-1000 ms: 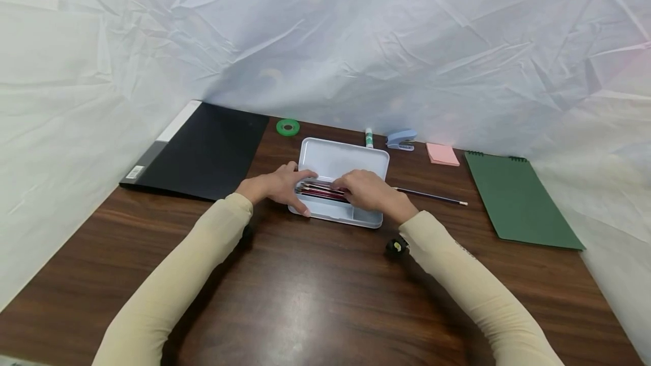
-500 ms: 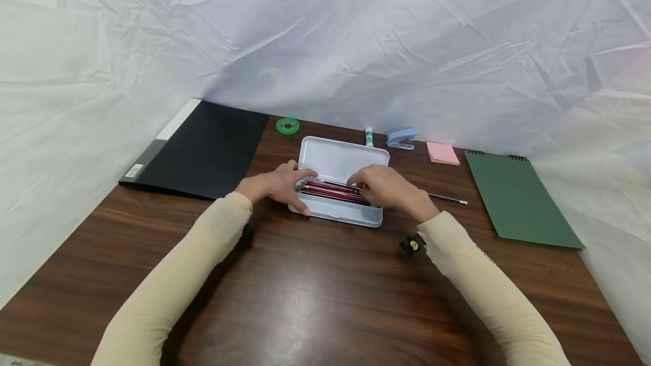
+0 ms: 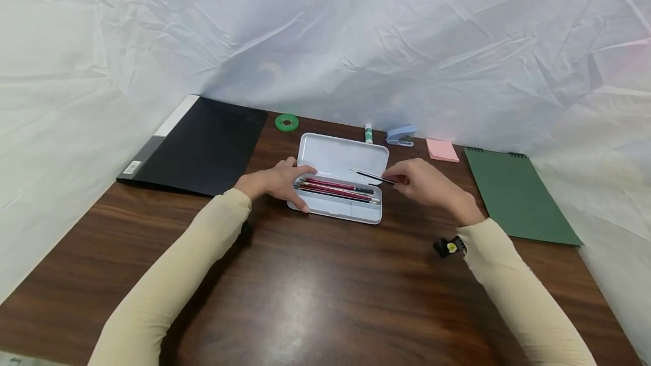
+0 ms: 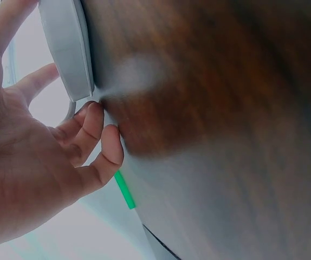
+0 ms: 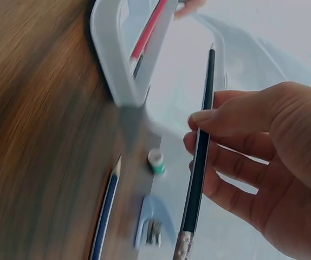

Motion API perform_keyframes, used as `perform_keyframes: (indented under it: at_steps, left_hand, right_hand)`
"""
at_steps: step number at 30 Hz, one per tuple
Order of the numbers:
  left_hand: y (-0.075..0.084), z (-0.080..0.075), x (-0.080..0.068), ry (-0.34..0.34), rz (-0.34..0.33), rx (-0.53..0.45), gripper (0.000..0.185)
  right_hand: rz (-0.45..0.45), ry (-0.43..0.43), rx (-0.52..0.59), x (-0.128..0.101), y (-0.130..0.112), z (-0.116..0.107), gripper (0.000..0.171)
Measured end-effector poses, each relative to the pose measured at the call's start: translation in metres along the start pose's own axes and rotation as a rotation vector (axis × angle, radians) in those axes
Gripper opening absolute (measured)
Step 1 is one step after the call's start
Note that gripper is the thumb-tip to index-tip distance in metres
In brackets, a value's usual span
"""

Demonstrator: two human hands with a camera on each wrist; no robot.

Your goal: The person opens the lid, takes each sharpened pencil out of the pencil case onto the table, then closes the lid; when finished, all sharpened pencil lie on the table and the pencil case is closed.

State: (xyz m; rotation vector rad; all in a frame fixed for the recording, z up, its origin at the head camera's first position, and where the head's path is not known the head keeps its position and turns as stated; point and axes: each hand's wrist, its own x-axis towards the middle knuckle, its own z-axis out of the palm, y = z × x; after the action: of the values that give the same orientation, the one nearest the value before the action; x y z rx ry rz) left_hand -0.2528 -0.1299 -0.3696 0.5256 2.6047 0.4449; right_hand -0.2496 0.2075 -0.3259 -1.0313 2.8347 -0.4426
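Pencils are going into the case (image 3: 335, 199) one by one, and right now it's the step of carrying one over. The right hand (image 3: 424, 185) pinches a dark pencil (image 3: 371, 176) between thumb and curled fingers (image 5: 220, 116), held in the air just over the case's right end, tip pointing left across the open lid (image 3: 341, 157). The wrist view shows the same thing: black barrel, eraser end down by the palm, not touching anything but the fingers.

The left hand (image 3: 277, 182) sits at the case's left end, thumb along the front wall and fingers loosely curled against the side, steadying it more than gripping it as far as I can tell. The case is in the middle of the table (image 3: 315, 298), toward the back edge, with a few red pencils (image 3: 338, 188) already lying lengthwise in the tray.

My guess for the next move: lower the dark one so it lines up parallel with the red ones, then let go. It needs to drop flat, not land crosswise on the rim.

One more blue pencil (image 5: 105, 216) is lying on the table right of the case, only visible from the right wrist. A stapler (image 3: 400, 136) and a glue stick (image 3: 368, 134) are near the back edge.
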Motion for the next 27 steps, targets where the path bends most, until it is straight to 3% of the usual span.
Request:
perform_keyframes:
  at_steps: [14, 27]
  left_hand:
    - [0.002, 0.001, -0.001, -0.004, 0.01, 0.0, 0.097]
    - [0.001, 0.002, 0.0, -0.001, 0.006, -0.002, 0.097]
  right_hand:
    - [0.113, 0.022, 0.076, -0.05, 0.045, -0.004, 0.028]
    - [0.121, 0.0, 0.037, -0.061, 0.075, 0.014, 0.027]
